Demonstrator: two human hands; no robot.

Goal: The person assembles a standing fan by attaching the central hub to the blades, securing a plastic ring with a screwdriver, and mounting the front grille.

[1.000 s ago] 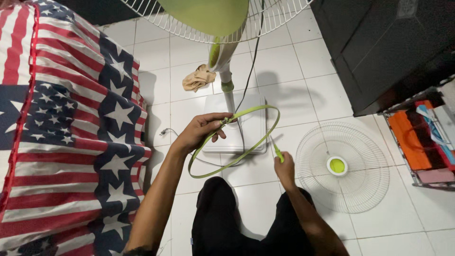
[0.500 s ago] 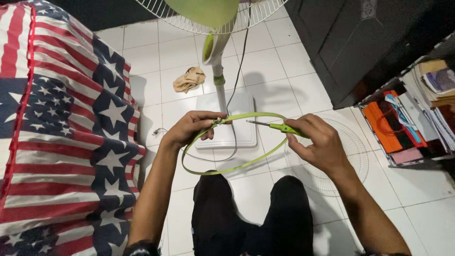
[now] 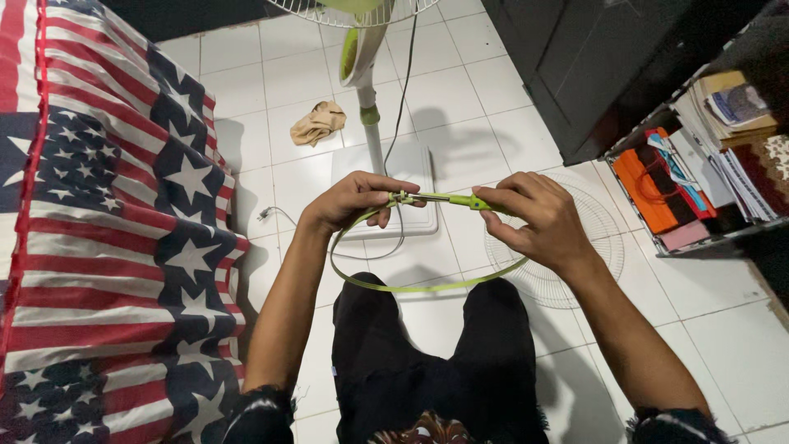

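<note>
Knees first: two black-trousered legs point(image 3: 427, 362) at the bottom edge, person seated on the white tile floor point(image 3: 740, 345). Landmark = fan base point(image 3: 423, 168), the one white square plate the fan pole stands on.

One green ring band point(image 3: 427, 285), thin hoop, held in the air between the knees and the fan base; its near arc hangs just above the legs, its far side runs across the near edge of the base. Clasp end of the band sits in the left hand.

Left hand point(image 3: 353, 201): closed around the ring band at its clasp, fingers curled over, just left of the base's near edge.

Right hand point(image 3: 534, 222): closed on one green-handled screwdriver point(image 3: 460, 200), pinch grip on the handle, right of the base. Shaft lies roughly level, tip pointing left and meeting the clasp at the left hand's fingertips.

One white wire fan guard point(image 3: 604, 247) lies flat on the floor right of the base, partly hidden under the right hand.

One black cable point(image 3: 399, 90) runs from the top edge down beside the pole onto the base.

One fan pole point(image 3: 370, 123), white with green collar, rises from the base.

One tan rag point(image 3: 319, 123), crumpled, on the floor left of the pole, beyond the base.

One stars-and-stripes cloth point(image 3: 107, 230) fills the left side, well left of the base.

One dark cabinet point(image 3: 608, 66) is far right of the base; the shelf of books and folders point(image 3: 699, 173) stands beside it.
</note>
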